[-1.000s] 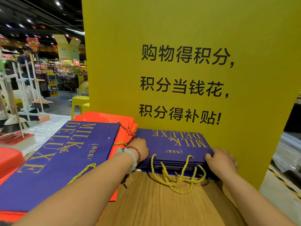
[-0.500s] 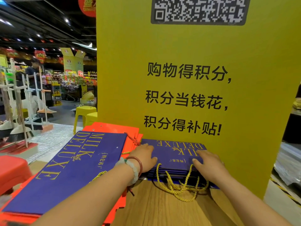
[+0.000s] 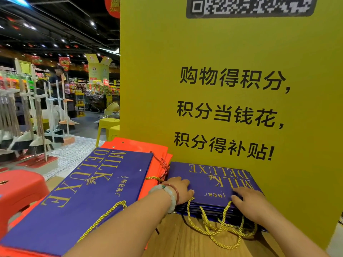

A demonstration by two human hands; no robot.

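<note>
A stack of flat purple "MILK DELUXE" paper bags (image 3: 213, 179) lies on the wooden table (image 3: 181, 243) against a yellow sign board (image 3: 222, 52). Its gold rope handles (image 3: 222, 233) spill toward me. My left hand (image 3: 181, 190), with bracelets on the wrist, rests flat on the stack's left part, fingers pointing away from me. On the right part, my right hand (image 3: 249, 204) lies flat with its fingers spread toward the left. Neither hand grips anything.
A larger purple bag (image 3: 89, 197) lies to the left on a pile of orange bags (image 3: 137, 145). Beyond the table edge stand a red stool (image 3: 16, 188), yellow stools (image 3: 107, 125) and a broom rack (image 3: 37, 127). A person (image 3: 57, 78) stands far back.
Both hands have moved from the stack's left and right edges onto its top face, closer together. The view has tilted upward, and the stack has not visibly shifted.
</note>
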